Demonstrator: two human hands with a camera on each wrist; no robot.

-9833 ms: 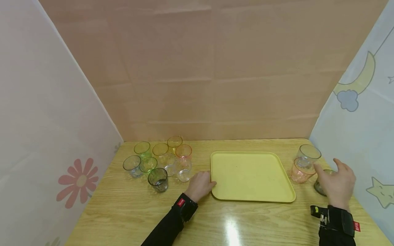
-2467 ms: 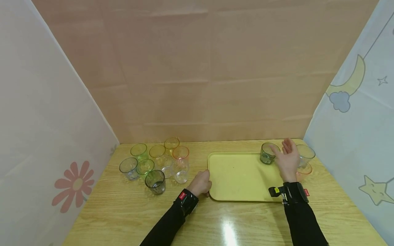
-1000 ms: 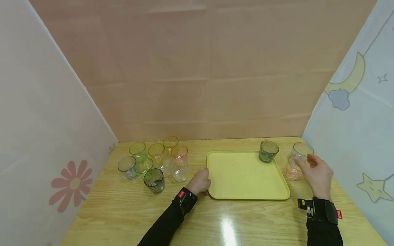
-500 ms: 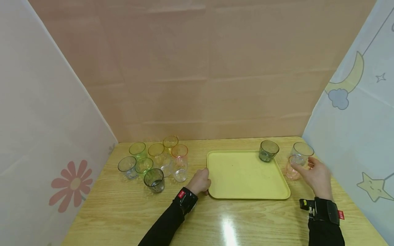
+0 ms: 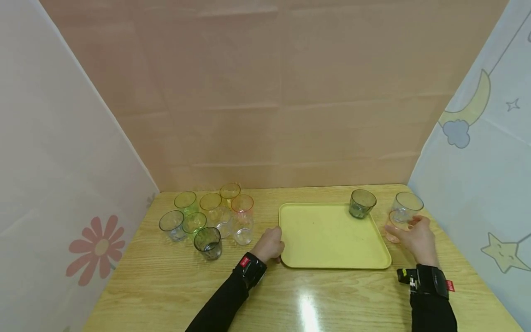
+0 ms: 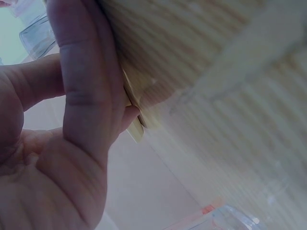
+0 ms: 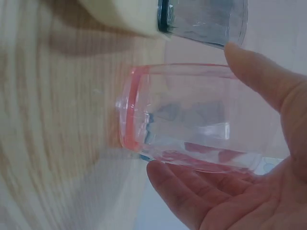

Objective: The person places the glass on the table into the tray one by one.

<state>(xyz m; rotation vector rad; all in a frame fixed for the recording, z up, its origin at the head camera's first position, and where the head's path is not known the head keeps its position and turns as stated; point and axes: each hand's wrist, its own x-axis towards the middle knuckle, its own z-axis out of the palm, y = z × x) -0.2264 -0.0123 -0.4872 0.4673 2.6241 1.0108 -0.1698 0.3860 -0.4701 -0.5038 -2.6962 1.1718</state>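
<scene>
My left hand (image 5: 267,245) grips the near-left edge of the yellow tray (image 5: 332,240), which lies flat on the table. At the tray's right side, my right hand (image 5: 416,237) holds a pink-tinted drinking glass (image 7: 187,110) from the near side, thumb on one side and fingers along the other. That glass stands upright beside the tray, its lower part partly hidden by the hand in the head view. Just behind it is a clear glass (image 5: 408,202). On the tray's far right corner stands a dark grey-green glass (image 5: 361,205).
Several tinted glasses cluster left of the tray, among them a dark one (image 5: 208,244), a green one (image 5: 194,223) and a red-rimmed one (image 5: 242,207). A brown backdrop (image 5: 265,138) rises behind the wooden table (image 5: 166,295); printed white cloths flank it.
The dark glass stood right of the tray in the oldest frame and is now on its far right corner. My right hand left it and closed in around the pink glass. The left hand stayed put.
</scene>
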